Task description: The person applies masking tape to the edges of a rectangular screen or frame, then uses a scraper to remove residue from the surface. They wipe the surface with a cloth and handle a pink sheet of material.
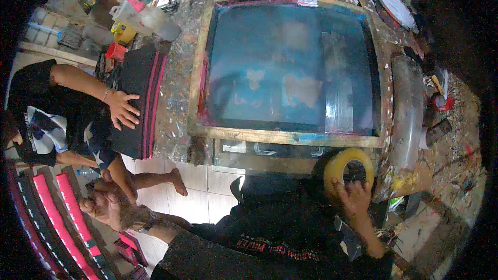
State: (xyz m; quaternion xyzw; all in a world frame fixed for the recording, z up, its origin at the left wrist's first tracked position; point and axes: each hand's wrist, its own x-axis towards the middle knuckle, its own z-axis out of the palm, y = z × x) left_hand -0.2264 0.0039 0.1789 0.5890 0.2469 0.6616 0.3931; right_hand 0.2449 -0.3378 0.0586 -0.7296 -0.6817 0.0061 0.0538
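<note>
My right hand [355, 199] grips a large roll of yellowish tape [331, 171], its fingers hooked into the roll's centre hole. The roll is at the front right edge of a wooden-framed printing screen [268, 60]. Blue-grey mesh fills the frame, with paler patches and a strip of clear tape [338, 81] down its right side. My left hand [113, 208] is raised to the lower left, somewhat blurred, with its fingers apart and nothing visible in it. Below it are racks with pink and dark fabric strips [64, 223].
A seated co-worker rests a hand [121, 109] on a stack of black, pink-edged sheets [136, 70] at the left. Plastic jugs [132, 17] and a red cup [116, 51] stand behind. Along the right edge lies a clear plastic roll [406, 112]; a white-topped round container [397, 9] is beyond.
</note>
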